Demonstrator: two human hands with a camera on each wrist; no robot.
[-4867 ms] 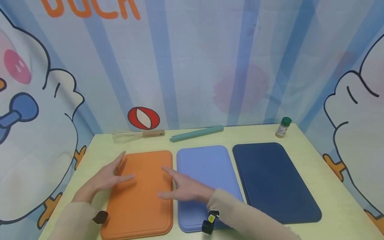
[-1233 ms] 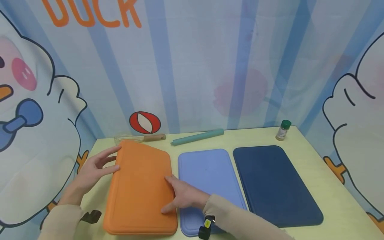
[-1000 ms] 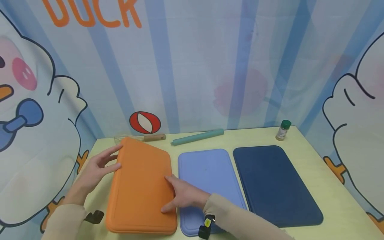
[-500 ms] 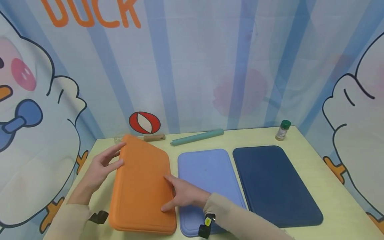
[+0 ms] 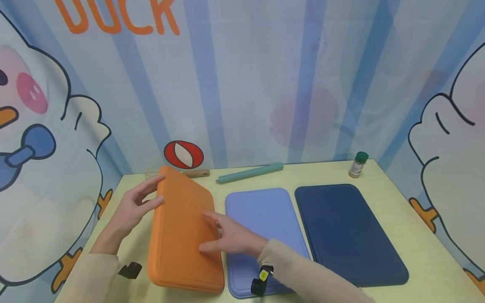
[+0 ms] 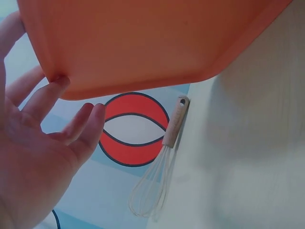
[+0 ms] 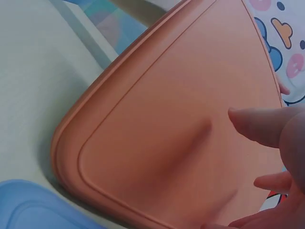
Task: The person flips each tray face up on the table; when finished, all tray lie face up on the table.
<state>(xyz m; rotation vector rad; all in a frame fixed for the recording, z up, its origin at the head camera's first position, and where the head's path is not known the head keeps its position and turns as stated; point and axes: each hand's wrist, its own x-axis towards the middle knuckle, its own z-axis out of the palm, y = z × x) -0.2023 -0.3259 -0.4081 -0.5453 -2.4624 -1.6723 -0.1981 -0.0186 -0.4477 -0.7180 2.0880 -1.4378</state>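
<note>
An orange rectangular tray (image 5: 185, 235) with rounded corners leans up on its right side, its left edge lifted off the table. My left hand (image 5: 130, 210) grips that raised edge near the far corner. In the left wrist view its fingertips curl onto the hollow underside (image 6: 128, 43) of the tray. My right hand (image 5: 235, 235) is spread over the right part of the tray. In the right wrist view, shadows of the thumb and fingers fall on the flat face (image 7: 157, 119), apart from the thumb tip.
To the right lie a light blue tray (image 5: 257, 206), partly under the right forearm, and a dark blue tray (image 5: 348, 231). Along the table's back stand or lie a whisk (image 5: 197, 173), partly hidden, a green rolling pin (image 5: 250, 173) and a green-capped jar (image 5: 358, 165). A printed curtain (image 5: 250, 84) hangs behind.
Earlier the orange tray lay flat under both hands. Its left edge has since risen and swung right with my left hand. My right hand has come off the tray's right edge.
</note>
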